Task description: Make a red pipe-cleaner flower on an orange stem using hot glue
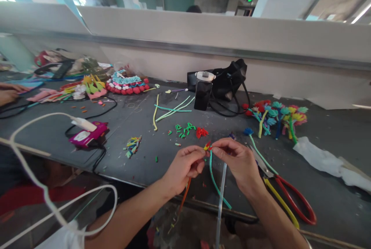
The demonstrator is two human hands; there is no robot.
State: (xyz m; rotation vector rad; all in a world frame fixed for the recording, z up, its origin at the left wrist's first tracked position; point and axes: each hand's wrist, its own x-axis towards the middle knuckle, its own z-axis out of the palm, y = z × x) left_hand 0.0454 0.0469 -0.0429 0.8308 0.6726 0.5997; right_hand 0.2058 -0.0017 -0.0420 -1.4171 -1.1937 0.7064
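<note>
My left hand (189, 161) is closed on a small red and yellow pipe-cleaner flower (206, 147), with an orange stem (184, 197) hanging below the fingers. The thumb and forefinger of my right hand (235, 160) pinch a small red piece (210, 147) at the flower's edge. Just beyond the hands lie a pile of short red pieces (202, 132) and a scatter of green pieces (185, 129). Under and beside the right hand are a turquoise pipe cleaner (216, 181), a clear rod (222, 197) and red-handled scissors (295, 199).
Finished pipe-cleaner flowers (278, 116) lie at the right, near white tissue (319, 157). A black bag (232, 81) with a phone (203, 95) against it stands at the back. At the left are a magenta device (88, 135), a white cable (27, 168) and another person's hand (8, 96).
</note>
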